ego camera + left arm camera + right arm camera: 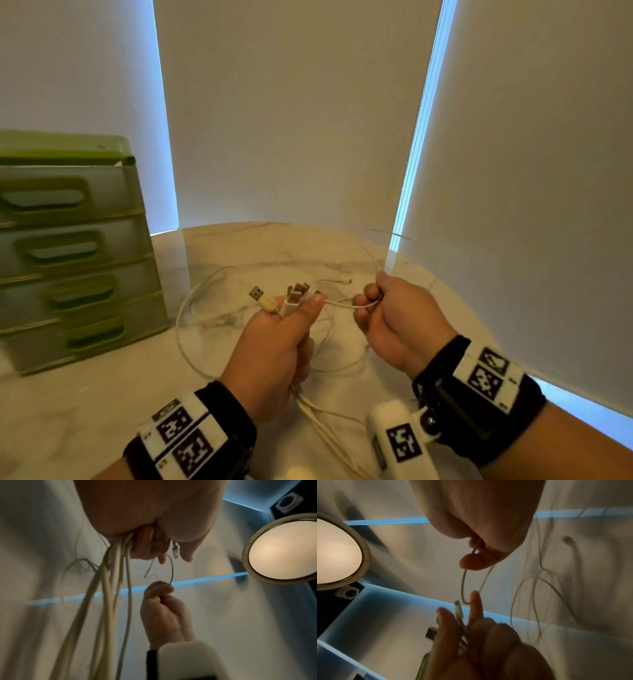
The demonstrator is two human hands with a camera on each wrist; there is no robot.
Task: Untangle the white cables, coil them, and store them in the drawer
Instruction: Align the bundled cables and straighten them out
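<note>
My left hand (291,322) grips a bundle of white cables (318,421) above the marble table, with several USB plugs (294,293) sticking up past the thumb. The cords hang down below the fist (109,601) and loop over the table. My right hand (383,301) is fisted around one thin white cable (346,303) that runs across to the left hand's bundle. In the right wrist view this thin cable (464,585) curves from my right fingers down to the left hand (471,635). The green drawer unit (78,253) stands at the left, its drawers closed.
The round marble table (102,404) carries loose white cable loops (191,308) between the hands and the drawer unit. Pale roller blinds (294,113) hang close behind the table. A round ceiling lamp (281,550) shows in the wrist views.
</note>
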